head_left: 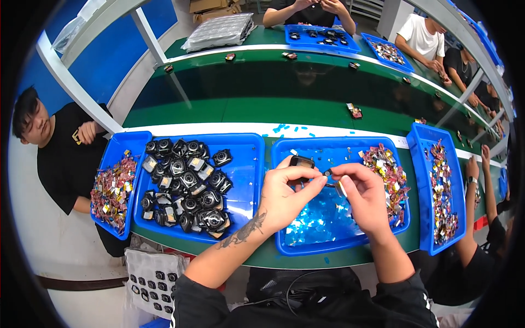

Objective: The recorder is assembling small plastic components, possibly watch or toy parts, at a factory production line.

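Over the blue tray in front of me, my left hand [291, 191] is closed on a small black camera-like housing [302, 162]. Close beside it, my right hand [362, 192] pinches a small electronic module [340, 189] with a pale, shiny face. A tiny dark round piece [328, 173] shows between the fingertips of both hands; whether it belongs to the module I cannot tell. Below the hands, the tray [278, 218] holds scattered bluish film scraps [314, 224]. Small pink and yellow circuit modules [391, 175] are heaped along its right side.
A blue tray [254, 180] of black housings [188, 183] stands left. Trays of circuit modules flank both sides [115, 191] [440, 191]. Beyond runs a green conveyor belt [246, 104] carrying a few modules [354, 111]. A person [65, 147] stands left; others work opposite and right.
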The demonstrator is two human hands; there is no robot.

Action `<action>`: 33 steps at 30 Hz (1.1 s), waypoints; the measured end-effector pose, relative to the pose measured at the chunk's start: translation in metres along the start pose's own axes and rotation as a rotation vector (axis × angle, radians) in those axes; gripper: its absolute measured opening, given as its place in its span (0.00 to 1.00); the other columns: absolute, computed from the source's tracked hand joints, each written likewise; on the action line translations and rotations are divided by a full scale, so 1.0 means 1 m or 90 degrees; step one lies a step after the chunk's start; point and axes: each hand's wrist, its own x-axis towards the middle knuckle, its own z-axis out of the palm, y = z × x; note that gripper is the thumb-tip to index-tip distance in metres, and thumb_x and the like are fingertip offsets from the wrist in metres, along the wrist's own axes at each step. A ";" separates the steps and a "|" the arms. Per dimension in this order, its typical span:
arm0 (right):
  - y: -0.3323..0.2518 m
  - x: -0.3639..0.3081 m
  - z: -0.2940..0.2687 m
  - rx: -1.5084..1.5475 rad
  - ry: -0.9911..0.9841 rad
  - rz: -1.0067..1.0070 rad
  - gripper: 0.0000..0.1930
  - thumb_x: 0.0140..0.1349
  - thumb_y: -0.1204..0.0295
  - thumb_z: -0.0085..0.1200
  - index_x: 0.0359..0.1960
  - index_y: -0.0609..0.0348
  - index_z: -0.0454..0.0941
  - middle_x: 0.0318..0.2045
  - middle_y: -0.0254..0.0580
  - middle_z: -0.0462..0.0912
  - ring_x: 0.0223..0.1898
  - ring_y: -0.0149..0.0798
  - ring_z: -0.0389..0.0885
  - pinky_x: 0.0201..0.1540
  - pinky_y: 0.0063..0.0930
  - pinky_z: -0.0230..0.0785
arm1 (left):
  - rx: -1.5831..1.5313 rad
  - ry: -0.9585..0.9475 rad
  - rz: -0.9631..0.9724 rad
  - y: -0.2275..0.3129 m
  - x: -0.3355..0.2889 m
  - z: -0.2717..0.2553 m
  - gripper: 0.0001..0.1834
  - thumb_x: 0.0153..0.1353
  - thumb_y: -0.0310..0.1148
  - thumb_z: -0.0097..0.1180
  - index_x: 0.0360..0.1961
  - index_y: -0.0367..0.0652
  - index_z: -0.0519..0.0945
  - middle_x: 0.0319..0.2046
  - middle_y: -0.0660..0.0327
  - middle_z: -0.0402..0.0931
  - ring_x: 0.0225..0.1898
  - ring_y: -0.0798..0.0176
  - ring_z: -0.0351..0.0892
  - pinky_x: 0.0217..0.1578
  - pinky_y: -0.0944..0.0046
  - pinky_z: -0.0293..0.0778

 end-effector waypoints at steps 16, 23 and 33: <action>-0.012 0.001 0.007 -0.066 0.104 -0.137 0.07 0.58 0.82 0.58 0.38 0.66 0.84 0.37 0.44 0.85 0.38 0.36 0.82 0.45 0.27 0.72 | -0.013 -0.046 0.079 0.013 -0.007 0.005 0.16 0.67 0.23 0.47 0.56 0.38 0.76 0.47 0.58 0.78 0.50 0.65 0.76 0.45 0.67 0.73; -0.018 -0.005 0.021 -0.380 0.047 -0.238 0.08 0.56 0.83 0.59 0.37 0.63 0.85 0.31 0.45 0.83 0.35 0.42 0.82 0.41 0.30 0.73 | -0.282 -0.034 -0.075 0.002 -0.001 0.006 0.17 0.70 0.22 0.43 0.57 0.33 0.73 0.55 0.53 0.75 0.53 0.65 0.76 0.56 0.65 0.71; -0.021 -0.002 0.031 -0.405 0.133 -0.229 0.08 0.54 0.83 0.60 0.36 0.62 0.82 0.29 0.42 0.83 0.25 0.37 0.77 0.28 0.29 0.68 | -0.403 -0.077 -0.128 0.004 -0.007 0.007 0.21 0.69 0.22 0.47 0.62 0.29 0.69 0.53 0.56 0.76 0.52 0.68 0.76 0.54 0.67 0.73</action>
